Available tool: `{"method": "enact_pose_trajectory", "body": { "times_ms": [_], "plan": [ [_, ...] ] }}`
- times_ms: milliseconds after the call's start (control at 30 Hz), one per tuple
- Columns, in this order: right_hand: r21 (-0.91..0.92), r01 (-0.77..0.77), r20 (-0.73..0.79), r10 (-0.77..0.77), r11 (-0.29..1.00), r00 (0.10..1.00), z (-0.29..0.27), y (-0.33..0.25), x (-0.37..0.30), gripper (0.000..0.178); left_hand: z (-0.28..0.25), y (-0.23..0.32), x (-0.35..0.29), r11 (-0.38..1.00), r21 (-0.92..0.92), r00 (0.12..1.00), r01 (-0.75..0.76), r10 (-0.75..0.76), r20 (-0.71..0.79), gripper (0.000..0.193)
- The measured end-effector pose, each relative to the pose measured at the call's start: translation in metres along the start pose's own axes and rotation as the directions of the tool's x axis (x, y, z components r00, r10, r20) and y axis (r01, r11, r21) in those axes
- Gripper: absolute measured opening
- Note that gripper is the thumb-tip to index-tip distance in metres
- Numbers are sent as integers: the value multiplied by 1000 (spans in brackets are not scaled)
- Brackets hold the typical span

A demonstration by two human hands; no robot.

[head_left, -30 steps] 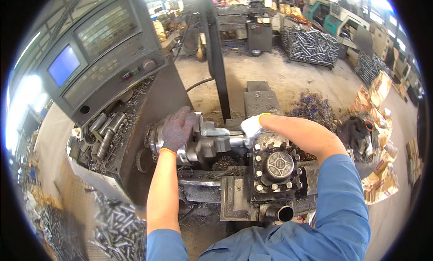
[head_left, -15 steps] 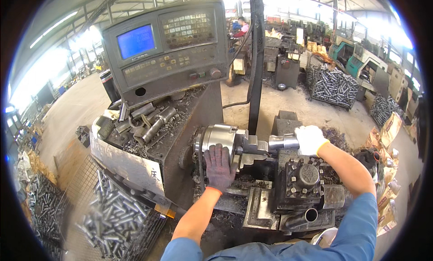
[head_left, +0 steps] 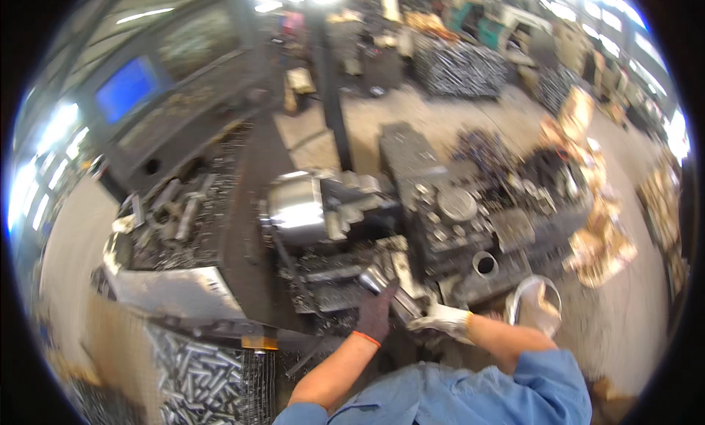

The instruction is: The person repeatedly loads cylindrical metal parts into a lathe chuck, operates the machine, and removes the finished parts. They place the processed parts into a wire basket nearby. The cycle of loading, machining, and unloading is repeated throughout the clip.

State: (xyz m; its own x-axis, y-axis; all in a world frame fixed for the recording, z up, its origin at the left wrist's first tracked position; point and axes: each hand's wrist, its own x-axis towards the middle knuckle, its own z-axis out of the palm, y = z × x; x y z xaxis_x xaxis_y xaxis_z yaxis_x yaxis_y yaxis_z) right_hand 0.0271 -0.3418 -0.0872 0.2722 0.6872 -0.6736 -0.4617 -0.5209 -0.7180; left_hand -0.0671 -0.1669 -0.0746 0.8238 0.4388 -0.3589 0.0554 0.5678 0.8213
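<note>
The lathe [head_left: 440, 227] is seen from farther back than half a second ago, and its shiny chuck [head_left: 297, 204] is left bare: both hands have been drawn down off it to the machine's near edge. A short metal cylinder [head_left: 374, 279] is gripped in the dark-gloved left hand [head_left: 376, 315]. The white-gloved right hand [head_left: 440, 321] is laid loosely curled just beside it, touching the bed; whether anything is held there cannot be told.
</note>
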Motion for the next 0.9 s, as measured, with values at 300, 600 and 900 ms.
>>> {"method": "enact_pose_trajectory", "body": {
  "times_ms": [300, 600, 900],
  "plan": [
    [-591, 217, -102, -339, 777, 935, -77, 88, -76, 51, -21, -36, 4, 946, -274, 984, 174, -178, 11, 64],
    [-29, -572, -778, 341, 819, 527, -259, 227, -191, 34, -26, -13, -17, 746, -486, 882, 455, -304, 360, 85],
    [-819, 289, -255, -765, 496, 591, -128, -11, -89, 58, 13, 18, -40, 755, -404, 854, 516, -415, 315, 70]
  ]
}}
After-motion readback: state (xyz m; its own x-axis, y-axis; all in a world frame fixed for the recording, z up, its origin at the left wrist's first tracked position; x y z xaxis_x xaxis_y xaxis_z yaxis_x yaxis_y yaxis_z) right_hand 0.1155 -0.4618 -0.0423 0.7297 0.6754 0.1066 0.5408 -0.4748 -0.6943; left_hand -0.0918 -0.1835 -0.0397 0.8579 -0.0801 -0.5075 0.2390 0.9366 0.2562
